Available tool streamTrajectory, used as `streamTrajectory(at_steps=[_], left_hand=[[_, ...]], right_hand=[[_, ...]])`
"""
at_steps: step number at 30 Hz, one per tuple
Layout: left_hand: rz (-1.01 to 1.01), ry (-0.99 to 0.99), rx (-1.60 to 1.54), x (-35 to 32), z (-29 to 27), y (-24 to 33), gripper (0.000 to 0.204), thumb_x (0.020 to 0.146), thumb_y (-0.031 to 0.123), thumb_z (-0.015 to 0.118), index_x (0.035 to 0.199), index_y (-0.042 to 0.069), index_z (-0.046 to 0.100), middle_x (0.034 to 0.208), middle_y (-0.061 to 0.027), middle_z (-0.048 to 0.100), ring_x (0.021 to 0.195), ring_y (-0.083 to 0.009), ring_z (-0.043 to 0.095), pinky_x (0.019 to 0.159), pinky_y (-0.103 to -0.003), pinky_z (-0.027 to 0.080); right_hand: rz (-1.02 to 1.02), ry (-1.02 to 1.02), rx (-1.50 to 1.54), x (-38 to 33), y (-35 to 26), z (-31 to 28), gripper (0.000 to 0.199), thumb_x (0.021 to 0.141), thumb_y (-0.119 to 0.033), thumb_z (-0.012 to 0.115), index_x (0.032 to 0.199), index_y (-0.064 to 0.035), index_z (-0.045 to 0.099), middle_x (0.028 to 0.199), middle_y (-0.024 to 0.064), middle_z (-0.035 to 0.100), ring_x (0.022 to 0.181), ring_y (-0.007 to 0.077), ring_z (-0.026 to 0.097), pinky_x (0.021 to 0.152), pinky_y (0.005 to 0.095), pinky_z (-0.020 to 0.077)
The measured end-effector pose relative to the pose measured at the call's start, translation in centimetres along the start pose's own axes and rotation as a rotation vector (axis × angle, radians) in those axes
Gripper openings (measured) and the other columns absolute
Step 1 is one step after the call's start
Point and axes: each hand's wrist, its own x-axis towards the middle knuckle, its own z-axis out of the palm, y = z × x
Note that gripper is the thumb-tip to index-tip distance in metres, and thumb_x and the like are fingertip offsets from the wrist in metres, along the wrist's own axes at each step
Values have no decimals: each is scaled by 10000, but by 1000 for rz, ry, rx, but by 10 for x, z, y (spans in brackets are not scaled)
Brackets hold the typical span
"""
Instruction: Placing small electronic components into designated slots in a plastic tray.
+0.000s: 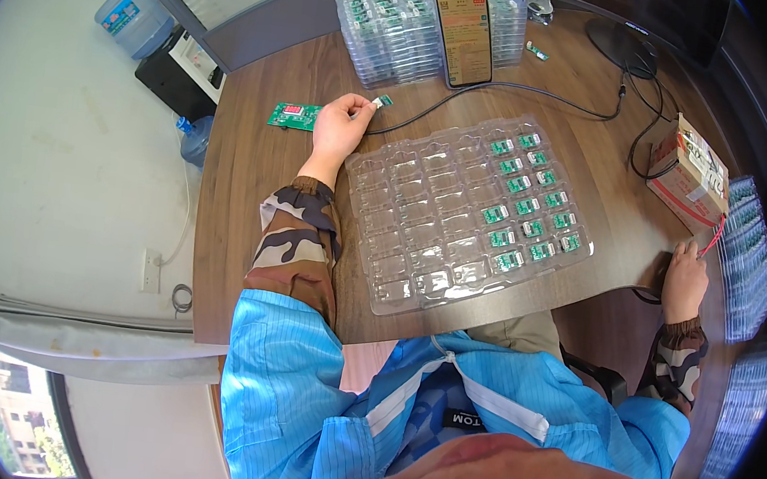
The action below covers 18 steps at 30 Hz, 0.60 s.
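Observation:
Between thumb and fingertips, my left hand (340, 129) pinches a small green circuit board with a white connector (383, 102). Beside that wrist lies a larger green board with a red display (293, 111), partly covered by the hand. A black cable (452, 98) runs across the desk and disappears at my left hand. At the desk's right edge, my right hand (685, 284) is closed at the end of red wires (712, 239) coming from a cardboard box (690, 177). A clear plastic tray (383, 244) holds several small green boards (526, 206) in its right-hand pockets.
Stacked clear trays with boards (389, 41) stand at the back, a phone (465, 39) leaning against them. A loose small board (537, 50) lies near the monitor stand (616, 46). More stacked trays (746, 265) are beyond the right edge. A water dispenser (183, 68) stands left.

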Motion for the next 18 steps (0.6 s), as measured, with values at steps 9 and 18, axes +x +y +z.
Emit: streamTrajectory(at_steps=[9, 18], left_hand=[[-9, -1, -4, -1, -1, 4, 177, 713, 246, 622, 748, 72, 623, 596, -40, 565, 554, -168, 538, 534, -285, 416], [16, 6, 0, -1, -1, 1, 177, 713, 245, 619, 748, 71, 623, 598, -46, 569, 557, -177, 543, 533, -290, 418]], right_hand=[[10, -10, -21, -1, -2, -5, 96, 794, -139, 470, 868, -89, 506, 912, 22, 496, 679, 176, 571, 521, 245, 491], [4, -17, -16, 0, -1, -5, 93, 797, -140, 470, 866, -90, 506, 923, 29, 494, 689, 185, 572, 529, 252, 497]])
